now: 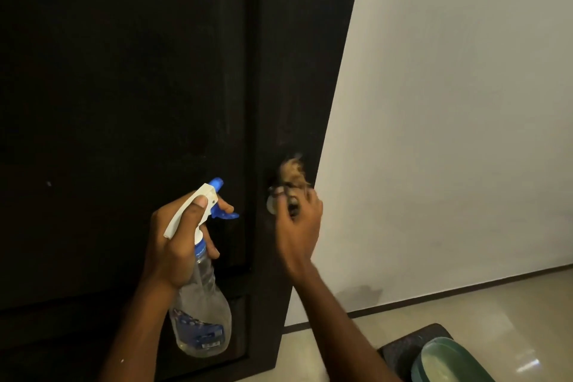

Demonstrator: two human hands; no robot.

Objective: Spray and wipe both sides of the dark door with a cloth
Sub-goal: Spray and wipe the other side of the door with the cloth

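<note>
- The dark door point(124, 102) fills the left and middle of the view, its free edge slanting down beside a white wall point(449, 102).
- The left hand point(176, 245) grips the neck of a clear spray bottle point(201, 313) held upright just in front of the door panel. The thumb lies over the white spray head and a finger rests on the blue trigger point(223, 212).
- The nozzle points at the door.
- The right hand point(299, 220) is up at the door's edge stile, fingers curled round a brownish cloth point(293, 172) that sticks up above the knuckles.
- This hand is blurred; it seems to press the cloth against a round door knob point(272, 206), which is partly hidden.
- Low on the right, a dark mat point(403, 347) lies on the pale tiled floor point(465, 307), with a green container point(449, 363) on it.
</note>
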